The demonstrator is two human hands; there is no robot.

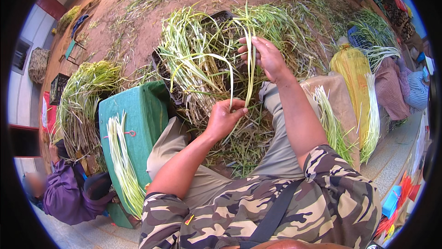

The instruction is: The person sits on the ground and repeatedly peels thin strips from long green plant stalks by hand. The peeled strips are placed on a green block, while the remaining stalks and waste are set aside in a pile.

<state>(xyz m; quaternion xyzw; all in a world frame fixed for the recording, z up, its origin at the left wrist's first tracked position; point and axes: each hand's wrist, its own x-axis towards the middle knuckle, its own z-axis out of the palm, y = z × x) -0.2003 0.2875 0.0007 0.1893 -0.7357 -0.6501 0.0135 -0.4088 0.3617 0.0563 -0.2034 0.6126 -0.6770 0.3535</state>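
Note:
My left hand (226, 116) pinches a few long pale-green leafy stalks (250, 76) near their lower ends. One leaf arches over to the left of the others. Farther up, my right hand (264, 57) has its thumb in front of the same stalks and its fingers behind them. Just beyond my hands, a big heap of untrimmed stalks (193, 73) with brownish bases rests on a black crate (157, 63). Trimmed leaf scraps (241, 152) cover the ground between my knees.
On my left, a cloth-covered green stand (121, 104) carries a pale stalk bundle (119, 152) and a pink tie (130, 133). A person in purple (69, 193) sits beyond it. Another bundle (331, 124) lies right, near a full yellow sack (350, 62).

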